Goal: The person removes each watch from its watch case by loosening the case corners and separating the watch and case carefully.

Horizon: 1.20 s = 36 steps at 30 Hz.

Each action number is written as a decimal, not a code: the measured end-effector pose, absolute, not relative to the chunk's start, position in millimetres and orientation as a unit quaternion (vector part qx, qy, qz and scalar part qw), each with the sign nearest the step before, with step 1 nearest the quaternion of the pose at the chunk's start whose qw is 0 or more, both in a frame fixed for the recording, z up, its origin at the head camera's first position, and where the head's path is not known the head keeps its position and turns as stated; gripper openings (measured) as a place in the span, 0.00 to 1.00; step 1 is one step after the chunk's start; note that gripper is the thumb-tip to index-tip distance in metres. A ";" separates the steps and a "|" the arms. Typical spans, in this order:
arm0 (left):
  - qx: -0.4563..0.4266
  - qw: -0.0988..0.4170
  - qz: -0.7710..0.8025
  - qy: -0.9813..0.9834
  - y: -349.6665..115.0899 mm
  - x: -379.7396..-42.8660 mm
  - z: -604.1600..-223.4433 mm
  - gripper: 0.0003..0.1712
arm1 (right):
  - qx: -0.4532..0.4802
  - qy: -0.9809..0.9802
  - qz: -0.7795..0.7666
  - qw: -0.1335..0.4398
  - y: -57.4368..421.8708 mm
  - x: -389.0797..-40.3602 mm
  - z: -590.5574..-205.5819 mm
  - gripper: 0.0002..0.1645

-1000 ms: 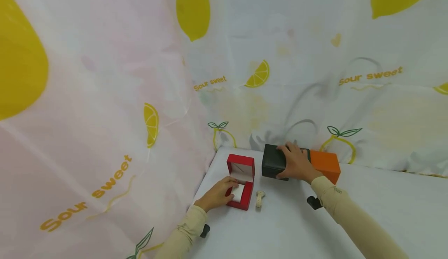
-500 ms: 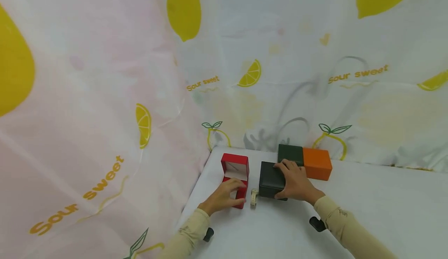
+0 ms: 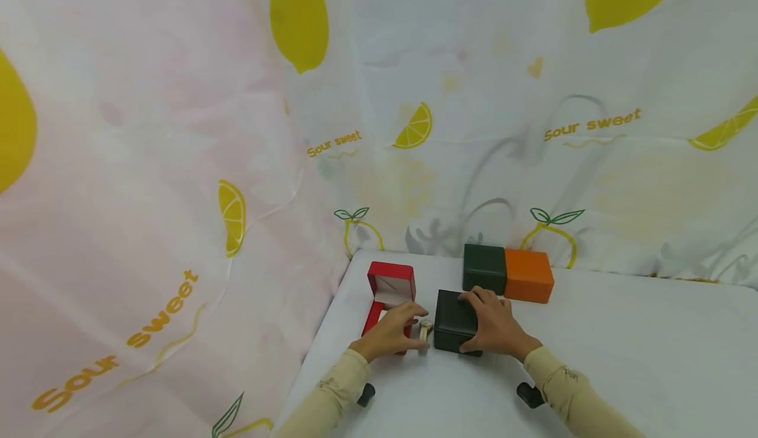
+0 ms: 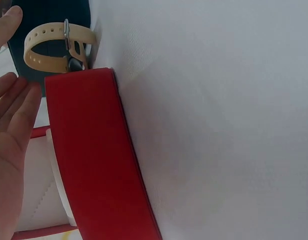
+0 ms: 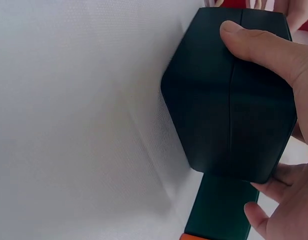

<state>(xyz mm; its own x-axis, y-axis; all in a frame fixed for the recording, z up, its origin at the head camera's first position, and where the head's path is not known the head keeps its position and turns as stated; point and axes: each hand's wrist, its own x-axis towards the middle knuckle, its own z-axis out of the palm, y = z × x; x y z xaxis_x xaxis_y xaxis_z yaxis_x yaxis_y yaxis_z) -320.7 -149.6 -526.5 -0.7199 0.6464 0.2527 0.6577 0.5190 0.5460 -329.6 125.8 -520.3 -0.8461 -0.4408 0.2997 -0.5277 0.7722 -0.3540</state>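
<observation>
My right hand [image 3: 497, 325] grips a closed dark box [image 3: 454, 316], thumb on its near side and fingers over the far side. In the right wrist view this dark green-black box [image 5: 201, 105] has a seam across the side facing the camera. A watch with a cream strap [image 3: 424, 334] stands on the table between the dark box and a red box [image 3: 392, 280]. The red box's lid is up, showing a white lining. My left hand [image 3: 387, 334] reaches across the red box, fingers and thumb spread apart near the watch strap [image 4: 46, 32], whose buckle is fastened.
Behind the dark box, a green box [image 3: 484, 269] and an orange box [image 3: 529, 277] stand side by side at the back of the white table [image 3: 628, 333]. Lemon-printed sheets [image 3: 379, 181] hang at the back and left.
My right hand has drawn the dark box forward from in front of the green box, close to the watch. My left hand has shifted right from the red box's inside toward the watch.
</observation>
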 end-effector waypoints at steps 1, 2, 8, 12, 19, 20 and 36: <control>-0.373 0.006 -0.320 -0.871 -148.6 -321.5 -526.0 0.35 | 0.258 -0.936 0.219 0.100 126.0 -329.5 -520.4 0.58; -0.372 0.007 -0.318 -0.872 -147.7 -322.3 -526.1 0.35 | 0.257 -0.936 0.220 0.099 126.1 -329.4 -520.3 0.58; -0.366 0.019 -0.304 -0.879 -143.1 -325.4 -527.1 0.36 | 0.258 -0.933 0.235 0.091 127.4 -329.4 -520.1 0.57; -0.371 0.027 -0.310 -0.875 -139.5 -329.1 -530.3 0.38 | 0.263 -0.929 0.246 0.082 133.1 -329.5 -521.0 0.59; -0.389 0.032 -0.319 -0.863 -131.5 -337.5 -531.9 0.49 | 0.238 -0.934 0.262 0.046 147.6 -328.3 -522.5 0.67; -0.386 0.026 -0.324 -0.863 -130.2 -338.6 -531.1 0.51 | 0.237 -0.932 0.271 0.040 149.1 -328.3 -522.4 0.68; -0.295 -0.086 -0.320 -0.896 -108.4 -353.8 -527.2 0.70 | 0.236 -0.903 0.360 -0.003 157.6 -334.2 -528.8 0.69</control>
